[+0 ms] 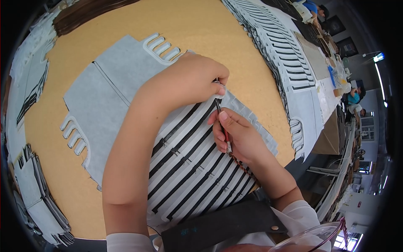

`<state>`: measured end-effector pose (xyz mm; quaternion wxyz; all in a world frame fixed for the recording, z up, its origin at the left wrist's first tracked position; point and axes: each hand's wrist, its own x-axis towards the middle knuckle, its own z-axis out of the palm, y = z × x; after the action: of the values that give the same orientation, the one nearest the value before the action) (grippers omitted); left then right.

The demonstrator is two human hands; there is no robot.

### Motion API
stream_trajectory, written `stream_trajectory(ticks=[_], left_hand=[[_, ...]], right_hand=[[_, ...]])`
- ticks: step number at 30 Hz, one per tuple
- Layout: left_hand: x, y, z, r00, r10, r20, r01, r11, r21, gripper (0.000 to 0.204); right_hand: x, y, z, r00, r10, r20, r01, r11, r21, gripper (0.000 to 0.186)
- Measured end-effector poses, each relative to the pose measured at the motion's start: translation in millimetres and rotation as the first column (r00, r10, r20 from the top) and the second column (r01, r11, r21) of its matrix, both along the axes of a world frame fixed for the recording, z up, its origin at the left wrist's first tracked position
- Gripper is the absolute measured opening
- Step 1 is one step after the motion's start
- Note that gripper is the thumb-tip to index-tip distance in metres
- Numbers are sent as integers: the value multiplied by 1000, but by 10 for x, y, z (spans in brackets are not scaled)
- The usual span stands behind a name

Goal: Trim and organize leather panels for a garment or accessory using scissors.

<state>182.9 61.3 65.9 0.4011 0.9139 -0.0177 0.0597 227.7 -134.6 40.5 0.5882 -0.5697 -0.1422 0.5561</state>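
Note:
My left hand (201, 77) is closed on the upper edge of a light grey striped piece (184, 168) with black strips, its fingers pinched around a folded white tab. My right hand (235, 130) grips a slim red and dark tool (226, 135), with a twisted orange-and-dark cord trailing from its lower end; the tool's tip meets the piece just below my left thumb. The striped piece lies over a larger plain grey piece (109, 75) with slotted tabs along its edges. My left forearm covers part of both pieces.
Both pieces rest on a tan board (79, 201). Stacked grey pieces lie at left (40, 193) and along the right edge (277, 50). A brown strip (84, 12) lies at the far upper left. Co-workers (354, 95) sit at tables on the right.

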Motion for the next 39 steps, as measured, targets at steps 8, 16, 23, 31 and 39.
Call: stream_trajectory(ticks=[8, 16, 23, 31, 39], left_hand=[[19, -2, -60, 999, -11, 44, 11, 1000, -1, 13], [14, -17, -40, 1000, 12, -15, -12, 1000, -7, 14], [12, -19, -35, 1000, 20, -20, -20, 1000, 1, 15], [14, -18, -38, 999, 21, -24, -21, 1000, -3, 14], [69, 95, -192, 1000, 12, 11, -11, 996, -90, 20]], right_hand=[[22, 25, -35, 998, 13, 56, -13, 1000, 0, 32], [15, 39, -59, 997, 8, 72, -8, 1000, 0, 31], [15, 44, -76, 998, -1, 64, 0, 1000, 5, 30], [9, 50, -74, 997, -13, 71, 12, 1000, 14, 30], [-3, -41, 30, 998, -36, 55, 36, 999, 2, 30]])
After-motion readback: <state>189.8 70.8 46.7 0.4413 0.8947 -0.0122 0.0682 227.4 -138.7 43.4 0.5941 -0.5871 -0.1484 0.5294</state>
